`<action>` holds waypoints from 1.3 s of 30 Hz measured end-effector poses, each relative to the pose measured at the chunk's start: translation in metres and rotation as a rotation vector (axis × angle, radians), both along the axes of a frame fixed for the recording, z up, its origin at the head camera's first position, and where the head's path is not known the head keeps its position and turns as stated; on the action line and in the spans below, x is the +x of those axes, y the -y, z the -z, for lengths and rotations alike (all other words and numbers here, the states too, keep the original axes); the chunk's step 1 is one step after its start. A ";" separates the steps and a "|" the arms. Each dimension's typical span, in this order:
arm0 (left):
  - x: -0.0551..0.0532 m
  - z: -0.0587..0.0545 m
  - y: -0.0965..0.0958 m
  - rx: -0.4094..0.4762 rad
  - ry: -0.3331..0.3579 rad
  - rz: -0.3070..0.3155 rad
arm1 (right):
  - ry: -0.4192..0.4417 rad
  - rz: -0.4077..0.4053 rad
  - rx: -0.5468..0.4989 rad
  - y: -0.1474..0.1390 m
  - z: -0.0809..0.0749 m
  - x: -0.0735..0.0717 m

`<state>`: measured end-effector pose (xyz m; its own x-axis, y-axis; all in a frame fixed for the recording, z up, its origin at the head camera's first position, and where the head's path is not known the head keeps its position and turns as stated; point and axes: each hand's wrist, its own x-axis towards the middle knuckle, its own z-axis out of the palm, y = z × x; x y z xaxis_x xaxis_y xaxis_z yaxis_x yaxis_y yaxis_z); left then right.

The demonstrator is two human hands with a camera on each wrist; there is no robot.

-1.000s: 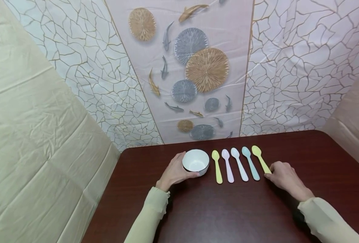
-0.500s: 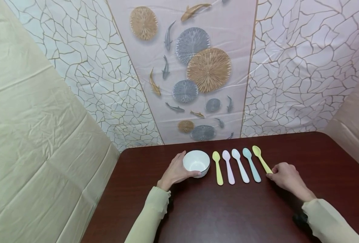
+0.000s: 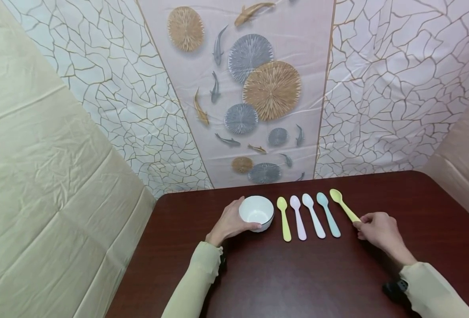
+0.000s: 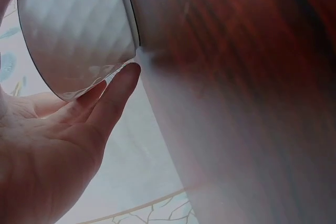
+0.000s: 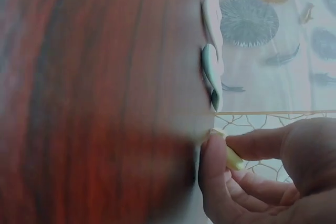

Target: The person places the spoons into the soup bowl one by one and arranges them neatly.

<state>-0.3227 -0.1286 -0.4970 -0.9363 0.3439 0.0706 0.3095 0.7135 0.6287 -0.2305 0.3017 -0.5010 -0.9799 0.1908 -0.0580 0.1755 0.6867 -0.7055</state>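
A white bowl (image 3: 257, 212) with a dark rim line stands on the table. My left hand (image 3: 231, 224) holds it from the left, thumb at the near side and fingers around the far side; the left wrist view shows the bowl's quilted outer wall (image 4: 79, 24). At the row's right end, my right hand (image 3: 379, 232) pinches the handle end of a yellow spoon (image 3: 344, 206), which slants with its bowl end away from me. To its left lie a light blue spoon (image 3: 328, 215), a white spoon (image 3: 314, 216), a pale pink spoon (image 3: 298, 218) and another yellow spoon (image 3: 284, 219).
The dark brown table (image 3: 282, 278) has a glossy top. Behind it hangs a patterned cloth (image 3: 272, 132) with fish and round motifs. Plain beige cloth (image 3: 59, 198) closes off the left side.
My right hand has shifted slightly right, swinging the handle end of the right-hand yellow spoon outward so it slants more. The left hand and bowl stay nearly in place.
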 end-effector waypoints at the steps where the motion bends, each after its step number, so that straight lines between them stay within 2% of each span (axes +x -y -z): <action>1: 0.000 0.000 0.000 0.003 0.004 -0.001 | -0.015 0.007 -0.003 0.000 0.000 0.001; 9: -0.002 -0.001 0.001 0.003 0.002 0.015 | -0.121 0.081 -0.017 0.005 0.003 0.006; 13: -0.003 -0.002 0.000 -0.015 0.012 0.004 | -0.205 0.135 0.013 0.009 0.001 0.008; 17: -0.004 -0.003 0.000 -0.024 0.025 -0.011 | -0.259 0.195 -0.003 0.011 -0.005 0.009; 24: -0.004 -0.004 -0.003 -0.028 0.036 -0.025 | -0.301 0.301 -0.036 0.015 -0.013 0.008; 31: -0.004 -0.003 -0.004 -0.039 0.054 -0.034 | -0.294 0.384 -0.120 0.026 -0.024 0.009; 35: -0.004 -0.003 -0.004 -0.037 0.064 -0.031 | -0.308 0.391 -0.161 0.033 -0.029 0.010; 39: -0.004 -0.001 -0.004 -0.037 0.060 -0.025 | -0.308 0.363 -0.166 0.041 -0.032 0.013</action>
